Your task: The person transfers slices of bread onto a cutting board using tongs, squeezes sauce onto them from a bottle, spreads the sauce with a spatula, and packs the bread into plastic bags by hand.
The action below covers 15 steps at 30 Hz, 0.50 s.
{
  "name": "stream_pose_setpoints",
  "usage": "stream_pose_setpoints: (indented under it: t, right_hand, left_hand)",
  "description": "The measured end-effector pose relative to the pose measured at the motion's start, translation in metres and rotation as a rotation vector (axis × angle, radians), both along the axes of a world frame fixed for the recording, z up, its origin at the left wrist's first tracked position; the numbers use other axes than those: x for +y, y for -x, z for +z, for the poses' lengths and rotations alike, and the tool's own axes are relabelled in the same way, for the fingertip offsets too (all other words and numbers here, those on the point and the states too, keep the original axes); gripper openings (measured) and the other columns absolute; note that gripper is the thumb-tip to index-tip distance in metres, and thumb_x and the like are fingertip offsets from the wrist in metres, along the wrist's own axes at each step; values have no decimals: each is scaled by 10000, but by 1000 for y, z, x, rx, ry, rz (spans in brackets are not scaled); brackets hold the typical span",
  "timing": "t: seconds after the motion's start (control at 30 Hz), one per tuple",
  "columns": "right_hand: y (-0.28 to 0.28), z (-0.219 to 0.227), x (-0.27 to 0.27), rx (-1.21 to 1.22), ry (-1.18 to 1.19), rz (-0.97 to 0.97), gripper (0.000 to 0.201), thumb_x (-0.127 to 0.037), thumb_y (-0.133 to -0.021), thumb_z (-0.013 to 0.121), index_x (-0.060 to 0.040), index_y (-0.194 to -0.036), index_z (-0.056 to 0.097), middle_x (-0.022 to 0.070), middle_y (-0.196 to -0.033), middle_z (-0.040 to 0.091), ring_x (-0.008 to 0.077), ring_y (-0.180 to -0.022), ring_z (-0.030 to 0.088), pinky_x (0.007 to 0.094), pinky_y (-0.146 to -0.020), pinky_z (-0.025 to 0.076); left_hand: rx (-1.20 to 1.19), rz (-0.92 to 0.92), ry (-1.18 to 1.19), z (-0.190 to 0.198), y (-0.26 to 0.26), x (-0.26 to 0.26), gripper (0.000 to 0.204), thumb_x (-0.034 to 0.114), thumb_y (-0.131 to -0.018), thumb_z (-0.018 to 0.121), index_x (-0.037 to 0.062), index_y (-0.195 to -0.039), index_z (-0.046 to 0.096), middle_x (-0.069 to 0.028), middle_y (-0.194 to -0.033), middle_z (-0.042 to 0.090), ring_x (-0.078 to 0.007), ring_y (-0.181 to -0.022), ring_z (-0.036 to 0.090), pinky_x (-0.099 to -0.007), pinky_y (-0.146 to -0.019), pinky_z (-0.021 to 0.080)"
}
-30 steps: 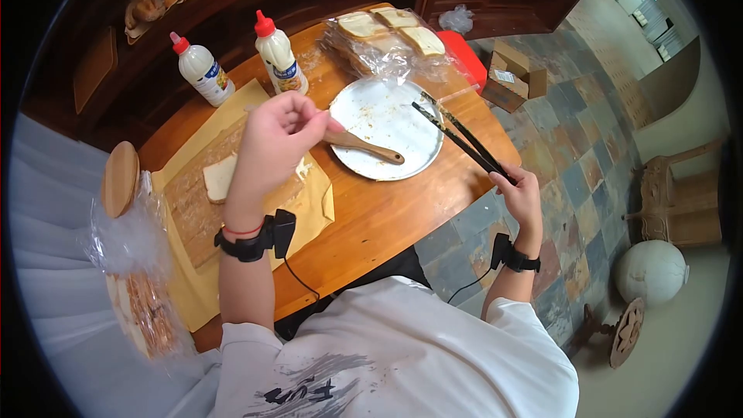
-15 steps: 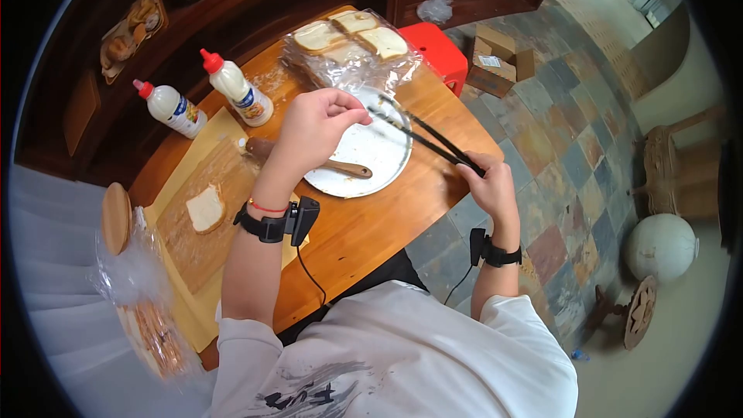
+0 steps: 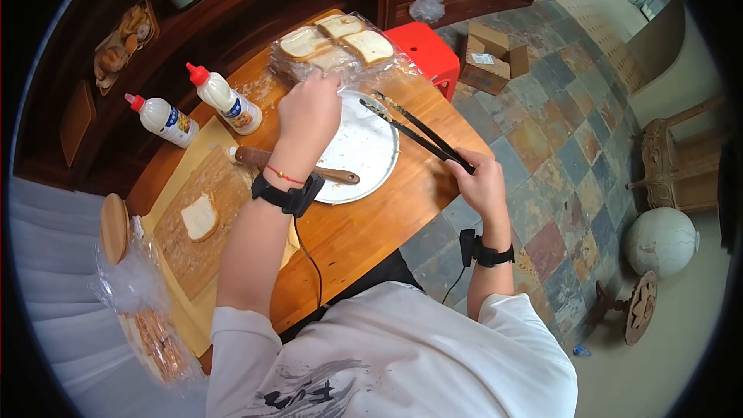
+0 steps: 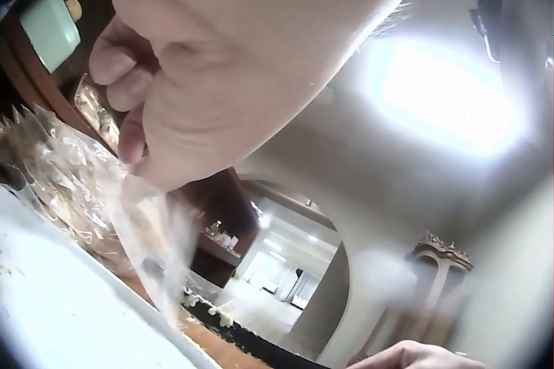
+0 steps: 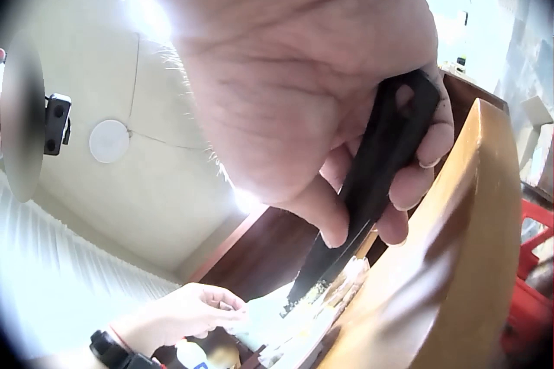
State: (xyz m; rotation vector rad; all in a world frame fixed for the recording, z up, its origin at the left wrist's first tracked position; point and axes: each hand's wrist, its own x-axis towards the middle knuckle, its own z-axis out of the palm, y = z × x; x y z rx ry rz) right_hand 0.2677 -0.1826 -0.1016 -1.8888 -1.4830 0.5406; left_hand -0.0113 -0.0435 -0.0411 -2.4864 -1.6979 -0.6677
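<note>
My left hand [image 3: 309, 112] [image 4: 208, 66] is at the near edge of the clear plastic bag [image 3: 346, 76] [image 4: 74, 187], its thumb and fingers pinching the film. Three pale bread slices [image 3: 368, 46] lie at the top of the bag. Curled round the black tongs [image 3: 422, 138] [image 5: 372, 161], my right hand [image 3: 481, 183] [image 5: 286, 92] holds them with their slightly parted, crumb-specked tips over the right side of the white plate [image 3: 375, 147]. Below my left wrist, a wooden-handled tool [image 3: 339, 176] lies across the plate's left edge.
A bread slice [image 3: 200, 217] lies on the wooden board [image 3: 174, 238] at left. Two red-capped bottles [image 3: 230, 104] [image 3: 166, 122] stand behind it. Beyond the table's far right edge are a red stool [image 3: 424, 50] and a cardboard box [image 3: 487, 70]. Bagged food [image 3: 159, 340] is at lower left.
My left hand has moved from above the plate to the bag's edge and now pinches its film. My right hand keeps hold of the tongs. The head view has shifted.
</note>
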Motion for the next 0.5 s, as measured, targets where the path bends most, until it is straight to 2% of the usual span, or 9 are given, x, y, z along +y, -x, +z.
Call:
stream_pose_setpoints:
  t: [0.03, 0.07, 0.1, 0.13, 0.2, 0.23, 0.3, 0.33, 0.5]
  right_hand:
    - [2, -1, 0, 0, -1, -1, 282, -216, -882, 750, -14, -1078, 768, 211, -980, 751, 368, -894, 726, 393, -787, 562]
    - [3, -4, 1, 15, -10, -11, 269, -212, -889, 749, -16, -1072, 772, 195, -943, 757, 332, -848, 736, 385, -762, 561]
    - [4, -7, 1, 31, -18, -21, 256, -207, -895, 747, -18, -1066, 776, 179, -906, 763, 296, -802, 745, 376, -737, 560]
    - [4, -9, 2, 32, -20, -26, 256, -207, -895, 747, -18, -1066, 776, 179, -906, 763, 296, -802, 745, 376, -737, 560]
    - [6, -11, 4, 352, 179, -20, 233, -215, -940, 730, -15, -1046, 787, 111, -828, 763, 185, -667, 724, 319, -622, 544]
    - [10, -9, 5, 354, 179, -20, 233, -215, -940, 730, -15, -1046, 787, 111, -828, 763, 185, -667, 724, 319, -622, 544]
    - [19, -2, 5, 693, 260, -69, 241, -238, -989, 702, -8, -988, 771, 60, -779, 739, 102, -576, 673, 254, -526, 499]
    - [19, -2, 6, 694, 261, -66, 241, -238, -989, 702, -8, -988, 771, 60, -779, 739, 102, -576, 673, 254, -526, 499]
    - [19, 1, 16, 1014, 281, 9, 263, -258, -1028, 666, -20, -928, 717, 59, -738, 722, 97, -496, 610, 237, -458, 443]
  left_hand:
    - [31, 43, 14, -2, 0, 4, 162, 226, -920, 727, 93, -1007, 757, -113, -1033, 718, -333, -939, 718, -435, -772, 577]
    - [31, 41, 13, 1, -1, 4, 162, 226, -920, 727, 93, -1007, 757, -113, -1033, 718, -333, -939, 718, -435, -772, 577]
    - [-21, 72, 2, 4, -3, 4, 157, 229, -920, 724, 97, -994, 766, -105, -1002, 725, -327, -907, 721, -430, -755, 579]
    - [-74, 101, -10, 8, -5, 4, 154, 233, -920, 721, 102, -981, 774, -98, -972, 732, -320, -876, 725, -425, -739, 580]
    - [-86, 91, -41, 16, -6, 3, 161, 243, -932, 701, 101, -953, 774, -110, -953, 734, -331, -845, 729, -433, -716, 588]
    - [-99, 87, -72, 19, -6, 2, 181, 253, -943, 680, 100, -925, 774, -123, -934, 736, -342, -813, 733, -441, -694, 595]
    - [-122, 68, -93, 21, -6, 3, 183, 252, -946, 676, 101, -924, 777, -120, -922, 737, -341, -808, 732, -439, -687, 593]
    - [-146, 51, -115, 22, -6, 3, 185, 251, -949, 673, 103, -922, 780, -117, -910, 737, -340, -804, 731, -436, -680, 591]
    - [-182, 56, -153, 21, -7, 2, 163, 226, -932, 708, 82, -924, 785, -106, -866, 729, -320, -773, 719, -408, -687, 574]
